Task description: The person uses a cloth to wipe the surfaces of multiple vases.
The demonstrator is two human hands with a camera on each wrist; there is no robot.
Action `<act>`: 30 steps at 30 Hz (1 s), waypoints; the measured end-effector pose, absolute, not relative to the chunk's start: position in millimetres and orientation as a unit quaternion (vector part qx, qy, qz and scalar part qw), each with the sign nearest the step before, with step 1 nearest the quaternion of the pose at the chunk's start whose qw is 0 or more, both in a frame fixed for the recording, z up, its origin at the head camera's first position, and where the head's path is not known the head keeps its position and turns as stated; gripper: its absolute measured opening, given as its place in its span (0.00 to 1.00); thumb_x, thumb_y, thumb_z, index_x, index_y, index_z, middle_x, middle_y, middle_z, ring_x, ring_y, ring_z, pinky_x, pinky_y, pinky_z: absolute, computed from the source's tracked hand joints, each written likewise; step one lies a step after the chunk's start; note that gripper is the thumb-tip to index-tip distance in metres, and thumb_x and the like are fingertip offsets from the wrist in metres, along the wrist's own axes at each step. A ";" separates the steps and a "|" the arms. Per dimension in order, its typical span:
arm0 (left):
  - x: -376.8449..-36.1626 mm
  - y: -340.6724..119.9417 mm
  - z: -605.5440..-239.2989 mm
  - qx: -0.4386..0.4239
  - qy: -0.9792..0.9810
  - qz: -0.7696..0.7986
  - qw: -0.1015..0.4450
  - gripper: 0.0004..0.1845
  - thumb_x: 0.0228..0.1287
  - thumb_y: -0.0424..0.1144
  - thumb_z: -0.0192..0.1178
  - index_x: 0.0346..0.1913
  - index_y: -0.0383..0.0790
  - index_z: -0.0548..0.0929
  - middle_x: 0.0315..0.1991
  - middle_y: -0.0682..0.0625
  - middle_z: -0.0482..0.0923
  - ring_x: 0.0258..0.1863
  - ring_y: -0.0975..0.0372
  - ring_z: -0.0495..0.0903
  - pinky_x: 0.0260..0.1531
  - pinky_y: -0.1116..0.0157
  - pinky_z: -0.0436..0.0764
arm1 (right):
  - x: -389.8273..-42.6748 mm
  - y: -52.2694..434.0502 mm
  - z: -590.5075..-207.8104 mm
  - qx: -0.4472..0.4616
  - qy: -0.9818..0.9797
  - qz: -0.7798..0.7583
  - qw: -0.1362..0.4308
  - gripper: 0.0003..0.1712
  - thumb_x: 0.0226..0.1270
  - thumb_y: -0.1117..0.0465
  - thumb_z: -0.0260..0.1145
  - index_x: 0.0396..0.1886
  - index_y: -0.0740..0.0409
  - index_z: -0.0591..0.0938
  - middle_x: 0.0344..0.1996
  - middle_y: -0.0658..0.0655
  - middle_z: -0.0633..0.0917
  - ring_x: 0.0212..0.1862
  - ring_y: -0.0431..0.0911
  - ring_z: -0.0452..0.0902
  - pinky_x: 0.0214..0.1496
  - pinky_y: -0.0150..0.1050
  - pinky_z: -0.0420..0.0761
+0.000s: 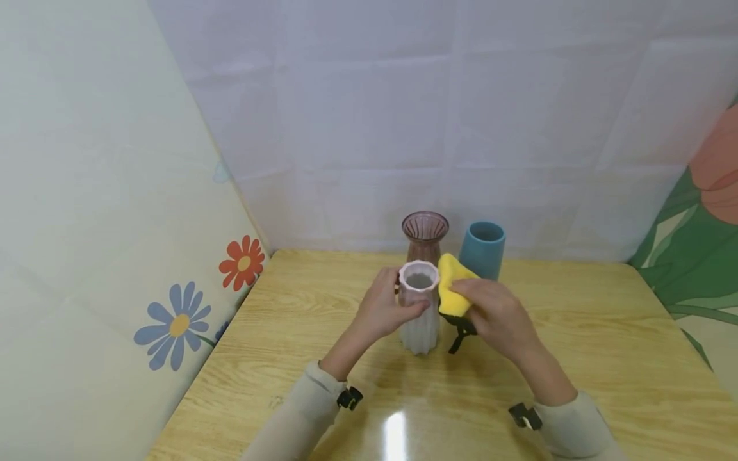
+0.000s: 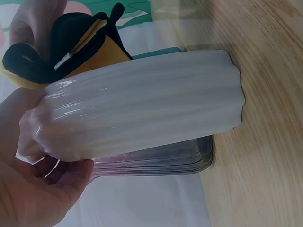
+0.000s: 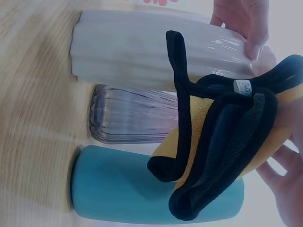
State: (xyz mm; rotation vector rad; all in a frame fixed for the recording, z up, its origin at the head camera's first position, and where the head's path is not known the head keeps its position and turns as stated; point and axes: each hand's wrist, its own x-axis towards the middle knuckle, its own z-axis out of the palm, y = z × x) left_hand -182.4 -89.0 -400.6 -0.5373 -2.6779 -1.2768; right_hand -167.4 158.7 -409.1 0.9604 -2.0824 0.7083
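Observation:
My left hand grips a white ribbed vase near its scalloped rim, thumb on the near side and fingers round the other. The vase stands upright at the wooden table's middle. In my right hand is a folded yellow cloth with a dark grey inner side, black edging and a hanging loop, pinched between thumb and fingers. The cloth is right at the vase's rim on its right side. A small white tag shows on the cloth in the right wrist view.
Just behind the white vase stands a purple ribbed glass vase with a flared mouth. A smooth teal vase stands behind the cloth, to the right. The wooden table meets a white sheet at the back; flower-printed hangings flank both sides.

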 end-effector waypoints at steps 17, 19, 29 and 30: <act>-197.6 -103.6 -395.0 -0.246 -0.859 -0.448 0.011 0.34 0.56 0.43 0.76 0.64 0.37 0.76 0.58 0.45 0.77 0.59 0.56 0.77 0.60 0.58 0.81 | -166.8 146.9 -424.0 0.407 -0.795 0.308 0.326 0.24 0.52 0.78 0.69 0.49 0.58 0.86 0.45 0.57 0.89 0.45 0.53 0.86 0.48 0.49 0.88; -198.1 -104.7 -394.3 -0.248 -0.858 -0.449 0.007 0.35 0.56 0.44 0.77 0.65 0.37 0.76 0.58 0.46 0.78 0.59 0.56 0.77 0.60 0.59 0.80 | -165.6 146.5 -424.3 0.408 -0.795 0.309 0.325 0.25 0.51 0.79 0.69 0.49 0.58 0.86 0.44 0.57 0.89 0.44 0.52 0.86 0.47 0.48 0.88; -200.2 -109.2 -390.0 -0.265 -0.849 -0.457 -0.017 0.35 0.57 0.40 0.76 0.66 0.38 0.75 0.60 0.45 0.77 0.61 0.54 0.76 0.63 0.57 0.78 | -159.8 147.8 -437.0 0.398 -0.822 0.300 0.275 0.22 0.50 0.78 0.74 0.47 0.59 0.87 0.45 0.57 0.89 0.46 0.52 0.87 0.50 0.49 0.88; -199.8 -109.2 -389.4 -0.265 -0.849 -0.457 -0.018 0.35 0.57 0.41 0.76 0.66 0.39 0.75 0.60 0.45 0.77 0.61 0.54 0.76 0.63 0.57 0.78 | -159.4 148.1 -438.5 0.397 -0.826 0.298 0.266 0.22 0.51 0.77 0.74 0.47 0.59 0.87 0.45 0.57 0.89 0.47 0.53 0.86 0.50 0.49 0.87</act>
